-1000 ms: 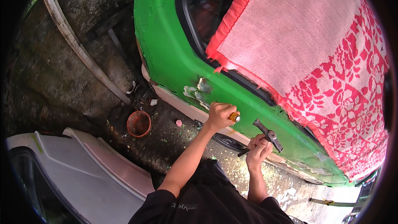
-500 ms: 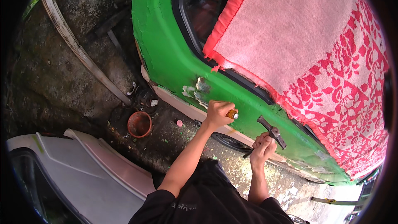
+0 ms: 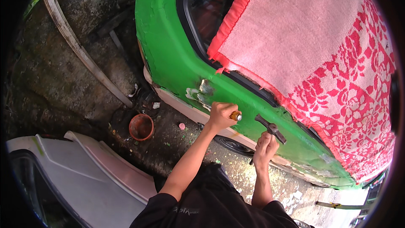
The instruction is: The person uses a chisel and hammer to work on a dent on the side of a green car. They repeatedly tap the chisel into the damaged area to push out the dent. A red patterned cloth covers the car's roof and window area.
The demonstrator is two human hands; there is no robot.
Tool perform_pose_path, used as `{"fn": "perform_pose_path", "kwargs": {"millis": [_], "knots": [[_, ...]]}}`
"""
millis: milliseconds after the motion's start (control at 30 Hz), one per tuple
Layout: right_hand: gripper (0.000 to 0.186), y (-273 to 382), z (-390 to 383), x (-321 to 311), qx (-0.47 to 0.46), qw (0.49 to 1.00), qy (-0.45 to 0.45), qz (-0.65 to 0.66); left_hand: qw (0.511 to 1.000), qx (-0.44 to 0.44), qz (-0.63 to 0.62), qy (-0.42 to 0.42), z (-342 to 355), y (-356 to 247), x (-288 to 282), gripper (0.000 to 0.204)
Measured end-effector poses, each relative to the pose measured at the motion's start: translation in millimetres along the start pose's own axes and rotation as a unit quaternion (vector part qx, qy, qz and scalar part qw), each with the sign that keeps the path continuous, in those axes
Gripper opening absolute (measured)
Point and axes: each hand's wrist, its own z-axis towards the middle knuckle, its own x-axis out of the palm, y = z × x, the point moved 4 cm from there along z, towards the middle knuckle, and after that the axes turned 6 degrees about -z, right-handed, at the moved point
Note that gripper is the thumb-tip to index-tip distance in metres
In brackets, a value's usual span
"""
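My left hand (image 3: 221, 116) is closed round a tool with an amber handle and a metal end cap (image 3: 237, 116). Its far end is hidden by my fist, which is at the side of the green car body (image 3: 168, 63). Just beyond the fist, a chipped patch (image 3: 204, 89) shows bare white and grey under the green paint. To the right, my right hand (image 3: 266, 147) grips a hammer (image 3: 272, 129) by its handle, close below the dark metal head. The hammer head is apart from the amber-handled tool.
A pink and red patterned towel (image 3: 295, 38) covers the car's roof and part of its windows. Behind me to the left stands a silver car (image 3: 84, 177). On the dirty ground are a clay-coloured pot (image 3: 141, 127), a pink round piece (image 3: 182, 126) and paint flakes.
My right hand has brought the hammer a little to the left and farther away, nearer the amber-handled tool, and its head has tilted. My left hand has hardly moved.
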Motion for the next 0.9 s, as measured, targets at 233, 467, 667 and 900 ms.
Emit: {"fn": "perform_pose_path", "kwargs": {"millis": [233, 467, 667, 900], "knots": [[0.036, 4.3, 6.5, 14.3, -0.004, 0.987, 0.08, -0.141, 1.0, -0.013, -0.008, 0.011, 0.6, 4.2, 2.2, 0.029], [0.044, 12.4, -2.6, 10.7, -0.101, 0.995, -0.02, 0.004, 1.0, 0.0, -0.004, 0.024, 3.2, -0.3, 4.2, 0.031], [0.043, 4.5, -1.1, -7.4, 0.06, 0.985, -0.069, 0.144, 1.0, 0.003, 0.01, 0.023, 2.9, 2.5, 2.1, 0.03], [0.042, 7.0, 3.8, 1.1, -0.031, 0.993, 0.019, -0.111, 1.0, -0.001, 0.006, 0.028, -1.0, 4.1, 3.3, 0.029]]}}
